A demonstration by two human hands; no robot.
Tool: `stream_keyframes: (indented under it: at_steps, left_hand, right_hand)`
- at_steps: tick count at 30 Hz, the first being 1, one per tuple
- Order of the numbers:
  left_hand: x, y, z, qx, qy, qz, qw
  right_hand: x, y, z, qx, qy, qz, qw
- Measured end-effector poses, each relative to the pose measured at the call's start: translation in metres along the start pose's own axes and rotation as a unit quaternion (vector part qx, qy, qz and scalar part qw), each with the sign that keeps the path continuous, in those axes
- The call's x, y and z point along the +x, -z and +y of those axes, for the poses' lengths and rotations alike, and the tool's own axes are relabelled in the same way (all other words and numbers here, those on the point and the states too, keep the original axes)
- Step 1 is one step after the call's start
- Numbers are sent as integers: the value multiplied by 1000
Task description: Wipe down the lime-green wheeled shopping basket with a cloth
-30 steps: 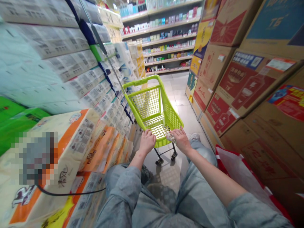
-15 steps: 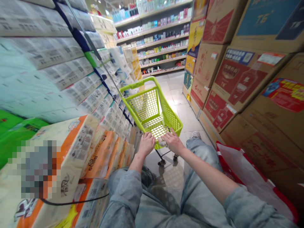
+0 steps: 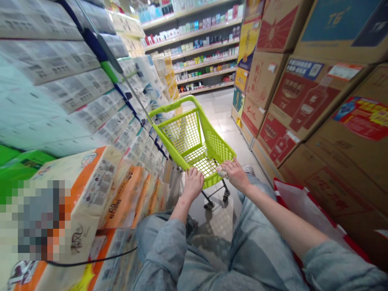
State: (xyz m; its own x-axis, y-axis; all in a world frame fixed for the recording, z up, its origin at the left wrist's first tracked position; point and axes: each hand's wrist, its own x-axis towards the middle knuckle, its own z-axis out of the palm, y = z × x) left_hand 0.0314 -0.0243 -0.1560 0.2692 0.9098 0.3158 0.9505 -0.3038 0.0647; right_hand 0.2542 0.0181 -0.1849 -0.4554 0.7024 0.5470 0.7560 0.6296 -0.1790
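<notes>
A lime-green plastic shopping cart (image 3: 194, 137) stands in the aisle just ahead of me, its basket bare of goods. My left hand (image 3: 193, 182) is closed over the near rim of the cart at its left side. My right hand (image 3: 235, 173) grips the same rim at the right, with a small crumpled white thing (image 3: 222, 173) pressed under its fingers. Both sleeves are grey-blue denim.
Stacked tissue packs (image 3: 100, 178) wall the aisle on the left. Tall piles of cardboard cartons (image 3: 303, 105) wall it on the right. A red-and-white bag (image 3: 303, 210) hangs at my right side. Shelves of small goods (image 3: 206, 48) cross the far end over tiled floor (image 3: 224, 121).
The cart and both hands have shifted slightly; my right hand moved back to the right along the rim. The view has tilted a little. Both grips stay the same.
</notes>
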Motion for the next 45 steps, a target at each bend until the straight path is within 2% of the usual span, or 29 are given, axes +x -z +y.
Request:
stream_keyframes:
  at_steps: [5,8,11,17,20,24,27,30,33,36,39,42,45]
  left_hand:
    - [1,-4,8,-16,5,5,1000]
    - [-1,-2,7,-29,5,-4,1000]
    - [-2,6,4,-22,-17,-10,1000]
    - [-1,23,-9,31,-120,-25,992]
    - [1,23,-15,24,-135,-35,990]
    - [1,19,-17,21,-132,-42,990]
    - [1,18,-13,28,-139,-36,989]
    - [2,17,-9,39,-146,-33,988]
    - [2,15,-7,47,-140,-31,989]
    - [2,13,-5,52,-133,-31,989]
    - [1,14,-2,55,-133,-32,989]
    - [1,15,2,54,-132,-27,989]
    - [2,15,6,44,-123,-20,991]
  right_hand:
    - [1,-18,-52,25,15,7,1000]
    - [3,-21,-66,20,14,3,1000]
    - [7,-19,-62,17,32,-17,999]
    - [15,-6,-34,46,106,-82,990]
    - [13,2,-14,38,105,-96,989]
    - [3,8,19,17,42,-52,998]
    - [-4,3,33,7,5,-21,1000]
    - [-10,-6,24,23,-42,10,999]
    - [-21,-17,-8,79,-110,69,988]
    - [-37,-28,-49,162,-181,133,961]
    - [-49,-40,-76,215,-278,185,917]
    - [-47,-52,-82,237,-376,204,873]
    - [-36,-63,-83,273,-433,211,833]
